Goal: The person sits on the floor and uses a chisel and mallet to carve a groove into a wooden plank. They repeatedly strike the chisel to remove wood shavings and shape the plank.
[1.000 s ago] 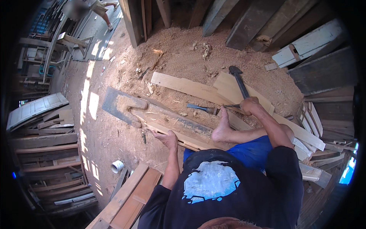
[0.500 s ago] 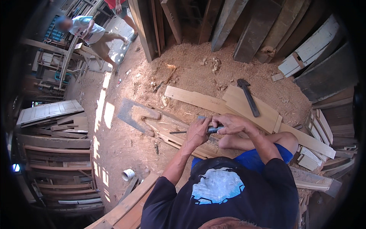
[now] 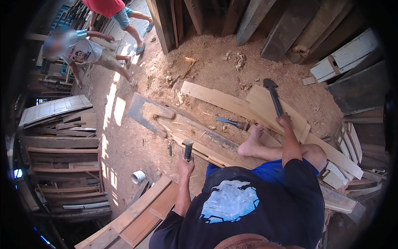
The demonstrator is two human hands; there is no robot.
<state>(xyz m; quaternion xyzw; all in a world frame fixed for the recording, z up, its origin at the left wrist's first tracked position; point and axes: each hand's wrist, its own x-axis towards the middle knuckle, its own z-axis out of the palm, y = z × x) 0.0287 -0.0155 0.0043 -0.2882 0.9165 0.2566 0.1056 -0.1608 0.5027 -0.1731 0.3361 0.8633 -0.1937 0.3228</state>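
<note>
My left hand (image 3: 186,167) is closed around the dark handle of what looks like a chisel (image 3: 188,149), its round end up and its blade hidden. To the right, my right hand (image 3: 284,120) grips the lower handle of a hammer (image 3: 274,97), whose dark head lies over a pale plank (image 3: 263,99). Between the hands, a second chisel (image 3: 233,123) with a bluish blade and brown handle lies beyond a worn, notched wooden board (image 3: 143,118). A pale slotted length of wood (image 3: 198,152) runs along that board's near side, in front of my lap.
Long pale boards (image 3: 215,98) lie on the shaving-covered floor. Heavy planks (image 3: 286,29) lean at the far side. Stacked timber (image 3: 62,155) and a white cup-like container (image 3: 137,177) are at left. Two people (image 3: 89,52) walk at far left. Reddish panels (image 3: 141,211) sit at near left.
My hands have parted. The left moved toward me with the dark-handled chisel; the right took hold of the hammer. The bluish chisel now lies down. Both people have moved further into view.
</note>
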